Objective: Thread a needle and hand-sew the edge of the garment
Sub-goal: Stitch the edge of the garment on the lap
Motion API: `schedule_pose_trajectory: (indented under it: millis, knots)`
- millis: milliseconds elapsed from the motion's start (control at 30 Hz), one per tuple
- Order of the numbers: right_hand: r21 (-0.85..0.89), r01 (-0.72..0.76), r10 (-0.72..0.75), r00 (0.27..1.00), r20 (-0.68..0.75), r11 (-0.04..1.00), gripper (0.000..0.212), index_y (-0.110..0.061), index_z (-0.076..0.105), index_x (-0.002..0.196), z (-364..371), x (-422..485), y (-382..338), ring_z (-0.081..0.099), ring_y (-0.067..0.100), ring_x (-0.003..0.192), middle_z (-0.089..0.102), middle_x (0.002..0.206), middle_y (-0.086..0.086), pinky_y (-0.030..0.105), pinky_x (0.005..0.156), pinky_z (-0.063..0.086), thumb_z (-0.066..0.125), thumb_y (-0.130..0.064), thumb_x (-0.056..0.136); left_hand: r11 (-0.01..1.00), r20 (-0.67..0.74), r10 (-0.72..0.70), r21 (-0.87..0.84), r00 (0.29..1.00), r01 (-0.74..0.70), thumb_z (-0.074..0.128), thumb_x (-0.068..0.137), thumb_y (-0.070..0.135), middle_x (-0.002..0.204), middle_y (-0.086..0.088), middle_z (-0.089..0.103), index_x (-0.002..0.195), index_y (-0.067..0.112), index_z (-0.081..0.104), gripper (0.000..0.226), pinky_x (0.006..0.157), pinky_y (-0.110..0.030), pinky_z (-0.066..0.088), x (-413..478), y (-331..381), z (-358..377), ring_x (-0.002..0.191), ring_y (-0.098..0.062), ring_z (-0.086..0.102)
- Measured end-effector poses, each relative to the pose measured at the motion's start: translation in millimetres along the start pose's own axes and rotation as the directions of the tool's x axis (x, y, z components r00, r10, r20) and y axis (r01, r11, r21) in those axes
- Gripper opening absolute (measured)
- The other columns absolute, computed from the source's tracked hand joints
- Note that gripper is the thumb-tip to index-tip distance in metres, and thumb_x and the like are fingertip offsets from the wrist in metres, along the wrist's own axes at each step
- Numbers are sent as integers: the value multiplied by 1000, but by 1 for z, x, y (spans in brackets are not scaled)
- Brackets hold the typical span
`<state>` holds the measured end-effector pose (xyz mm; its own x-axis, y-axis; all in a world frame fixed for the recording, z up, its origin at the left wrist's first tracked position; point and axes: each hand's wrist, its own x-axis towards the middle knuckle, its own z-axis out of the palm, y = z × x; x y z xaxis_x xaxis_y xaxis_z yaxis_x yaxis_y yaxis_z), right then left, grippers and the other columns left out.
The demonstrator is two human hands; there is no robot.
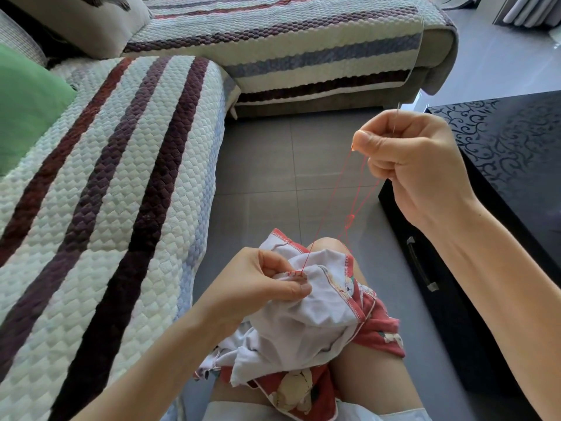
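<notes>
The white garment (pixel 309 317) lies bunched on the person's knee, its edge pinched between the thumb and fingers of the left hand (pixel 261 284). Red thread (pixel 327 211) runs from the stitches up to the right hand (pixel 416 165), raised well above the garment, which pinches the needle (pixel 397 112).

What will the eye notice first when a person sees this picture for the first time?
The red thread runs from the white garment on the lap up to the raised right hand, which pinches the needle. The left hand pinches the garment's edge by the stitches. A striped sofa cover fills the left side.
</notes>
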<state>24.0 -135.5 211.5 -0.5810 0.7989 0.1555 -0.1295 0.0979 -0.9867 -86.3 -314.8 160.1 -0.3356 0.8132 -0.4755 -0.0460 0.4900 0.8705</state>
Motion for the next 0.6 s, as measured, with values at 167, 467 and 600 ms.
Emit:
schedule_pose_trajectory:
  millis: [167, 467, 600]
  knots:
    - [-39, -40, 37, 997, -63, 998, 17, -17, 63, 53, -7, 4, 10, 27, 8, 42, 41, 62, 9, 20, 45, 25, 66, -11, 69, 1000, 22, 9, 2, 1000, -10, 82, 69, 4, 60, -3, 62, 55, 16, 71, 22, 60, -16, 47, 0, 0, -1, 61, -11, 58]
    - [-268, -66, 101, 988, 118, 961, 26, -21, 66, 109, -4, -16, 50, 30, 5, 44, 40, 49, -7, 15, 44, 24, 72, -16, 84, 986, 86, -33, -163, 996, 47, 85, 55, 13, 68, -3, 69, 66, 9, 74, 16, 62, -19, 52, 1, 2, -2, 68, -11, 65]
    - [-321, -191, 351, 739, 575, 928, 28, -21, 68, 114, -5, -47, 72, 53, 9, 66, 67, 78, 13, 15, 59, 37, 69, -28, 87, 963, 171, -31, -260, 985, 76, 85, 62, 7, 72, -4, 71, 69, 14, 77, 12, 64, -17, 53, 1, 3, -6, 70, -11, 67]
